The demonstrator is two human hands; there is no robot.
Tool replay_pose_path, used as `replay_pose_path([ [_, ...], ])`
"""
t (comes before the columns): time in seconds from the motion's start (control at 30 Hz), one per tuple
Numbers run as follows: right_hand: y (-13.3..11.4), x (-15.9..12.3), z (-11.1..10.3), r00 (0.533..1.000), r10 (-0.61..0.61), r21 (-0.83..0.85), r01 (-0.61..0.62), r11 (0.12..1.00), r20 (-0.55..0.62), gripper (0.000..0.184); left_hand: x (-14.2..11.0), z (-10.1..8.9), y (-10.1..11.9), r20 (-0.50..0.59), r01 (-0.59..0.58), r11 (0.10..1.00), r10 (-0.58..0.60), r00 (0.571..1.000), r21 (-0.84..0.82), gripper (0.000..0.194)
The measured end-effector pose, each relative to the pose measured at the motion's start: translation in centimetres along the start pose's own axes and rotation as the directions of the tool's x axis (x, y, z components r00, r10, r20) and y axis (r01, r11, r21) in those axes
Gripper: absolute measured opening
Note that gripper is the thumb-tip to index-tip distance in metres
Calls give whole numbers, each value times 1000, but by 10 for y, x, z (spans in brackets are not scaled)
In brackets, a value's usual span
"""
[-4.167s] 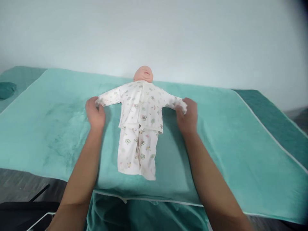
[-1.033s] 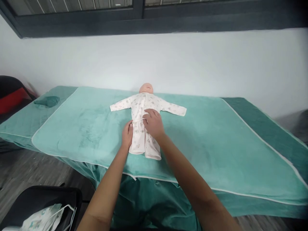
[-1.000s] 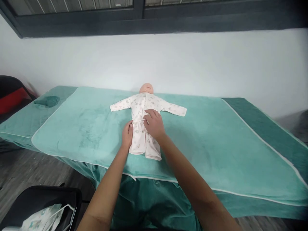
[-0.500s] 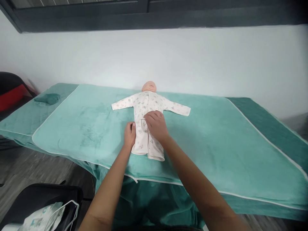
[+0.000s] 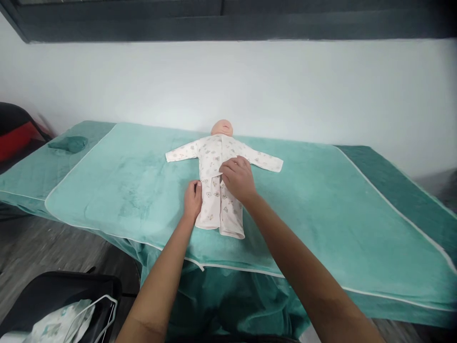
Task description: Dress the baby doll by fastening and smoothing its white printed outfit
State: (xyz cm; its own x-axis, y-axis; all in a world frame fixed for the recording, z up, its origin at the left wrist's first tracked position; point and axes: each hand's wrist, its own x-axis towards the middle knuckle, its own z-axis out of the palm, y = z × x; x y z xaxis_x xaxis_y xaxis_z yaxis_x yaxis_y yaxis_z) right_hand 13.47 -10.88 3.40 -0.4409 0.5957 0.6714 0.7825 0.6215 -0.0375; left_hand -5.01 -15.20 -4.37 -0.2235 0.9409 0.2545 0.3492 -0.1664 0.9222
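A baby doll (image 5: 222, 127) lies on its back on a light teal towel (image 5: 314, 209), dressed in a white printed sleepsuit (image 5: 214, 157) with its arms spread. My left hand (image 5: 193, 199) pinches the suit's left edge at the waist. My right hand (image 5: 238, 177) rests on the doll's belly with fingers curled, gripping the hem of the suit's top.
The towel covers a darker teal bed (image 5: 400, 181) set against a white wall. A small teal cushion (image 5: 68, 143) sits at the far left. A black chair (image 5: 53, 295) with a white printed cloth (image 5: 57, 326) stands at the lower left. A red and black object (image 5: 14, 138) is at the left edge.
Four seconds ago my hands held the sleeve ends; they have come to the doll's waist. Over the last second my right hand shifted slightly up the belly.
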Motion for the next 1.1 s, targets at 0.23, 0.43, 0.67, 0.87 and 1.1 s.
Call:
replay_pose_path([
  [0.23,0,-9,7,994,-30,41,25,999,106,29,0,0,-1,-4,9,1000,-9,1000,-2,31],
  [0.43,-11,-38,11,993,106,210,-116,971,59,28,2,3,-10,7,-64,993,65,998,-97,42],
  [0.67,-20,-69,3,958,285,329,-257,909,-41,37,3,3,-9,18,-94,995,94,995,-42,42],
  [0.87,-20,-85,2,959,279,386,-240,891,-46,32,2,2,-4,3,-92,995,92,996,-32,39],
  [1.1,-12,-73,0,966,242,207,-220,953,-86,34,2,3,-5,1,-51,998,51,999,-33,34],
])
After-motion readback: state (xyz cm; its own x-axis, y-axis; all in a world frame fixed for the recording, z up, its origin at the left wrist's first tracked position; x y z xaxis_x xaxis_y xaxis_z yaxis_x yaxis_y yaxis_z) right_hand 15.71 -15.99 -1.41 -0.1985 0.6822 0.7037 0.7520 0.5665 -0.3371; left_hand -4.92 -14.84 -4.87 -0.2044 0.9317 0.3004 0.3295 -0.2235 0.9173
